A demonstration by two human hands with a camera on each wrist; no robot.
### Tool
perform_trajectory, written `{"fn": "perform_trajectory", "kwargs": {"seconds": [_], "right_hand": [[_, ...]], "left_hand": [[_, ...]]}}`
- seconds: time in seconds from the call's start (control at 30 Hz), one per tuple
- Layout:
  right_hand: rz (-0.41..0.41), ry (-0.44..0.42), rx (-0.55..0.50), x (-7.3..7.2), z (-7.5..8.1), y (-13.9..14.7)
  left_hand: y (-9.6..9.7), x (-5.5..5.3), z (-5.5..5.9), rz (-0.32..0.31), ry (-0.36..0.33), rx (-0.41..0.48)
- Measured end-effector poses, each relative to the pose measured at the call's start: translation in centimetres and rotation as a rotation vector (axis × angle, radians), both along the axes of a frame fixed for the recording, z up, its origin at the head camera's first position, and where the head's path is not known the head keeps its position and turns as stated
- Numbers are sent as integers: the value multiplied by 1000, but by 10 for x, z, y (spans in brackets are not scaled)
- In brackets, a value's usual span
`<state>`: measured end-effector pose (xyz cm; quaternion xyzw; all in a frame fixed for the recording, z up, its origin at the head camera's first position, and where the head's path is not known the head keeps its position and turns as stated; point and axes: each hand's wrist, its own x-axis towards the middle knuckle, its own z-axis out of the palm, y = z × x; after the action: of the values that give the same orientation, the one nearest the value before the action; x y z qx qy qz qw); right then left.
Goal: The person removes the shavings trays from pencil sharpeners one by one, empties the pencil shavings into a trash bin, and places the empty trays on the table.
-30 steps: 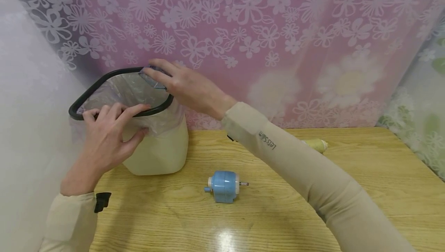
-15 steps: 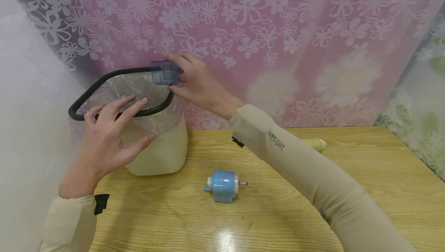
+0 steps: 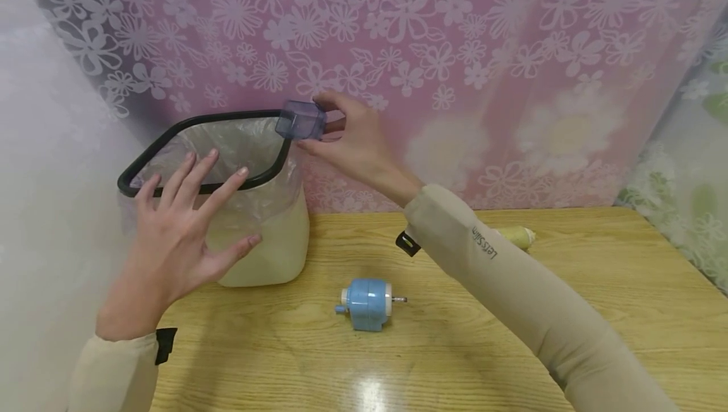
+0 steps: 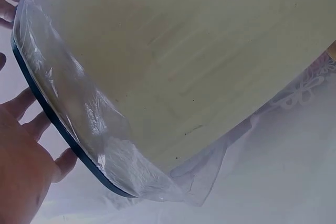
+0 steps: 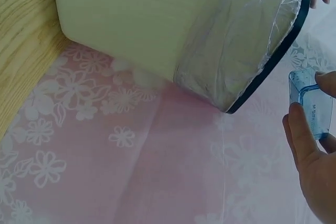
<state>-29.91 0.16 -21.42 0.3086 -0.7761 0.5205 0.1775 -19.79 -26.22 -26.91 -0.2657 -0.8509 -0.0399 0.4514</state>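
My right hand [image 3: 361, 140] pinches a small see-through blue plastic box [image 3: 300, 121] between thumb and fingers, right at the back right corner of the bin's rim in the head view. From the right wrist, the box [image 5: 312, 103] shows clear walls and some small print. A cream waste bin [image 3: 273, 244] with a black rim ring [image 3: 196, 121] and a clear plastic liner [image 3: 239, 137] stands at the left. My left hand [image 3: 182, 229] is spread with fingers apart over the bin's front rim. In the left wrist view its fingers [image 4: 37, 124] lie close along the rim.
On the wooden table [image 3: 296, 355] lies a blue device [image 3: 366, 304] with cream ends and a thin metal shaft, in front of the bin. A yellow cylinder [image 3: 516, 237] is partly hidden behind my right sleeve. A pink flowered curtain [image 3: 364, 39] hangs behind; a white wall [image 3: 51, 178] is at left.
My right hand has moved right with the clear blue box, from over the bin's opening to its back right corner. The left fingers have straightened and spread at the front rim.
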Motion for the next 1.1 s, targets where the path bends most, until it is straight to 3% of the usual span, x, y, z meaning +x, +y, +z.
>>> {"fn": "perform_trajectory", "kwargs": {"seconds": [0.57, 1.1], "right_hand": [[-65, -31, -5, 11, -16, 46], [-118, -53, -25, 15, -36, 92]], "left_hand": [[9, 13, -1, -22, -56, 2], [20, 16, 1, -48, -69, -8]]}}
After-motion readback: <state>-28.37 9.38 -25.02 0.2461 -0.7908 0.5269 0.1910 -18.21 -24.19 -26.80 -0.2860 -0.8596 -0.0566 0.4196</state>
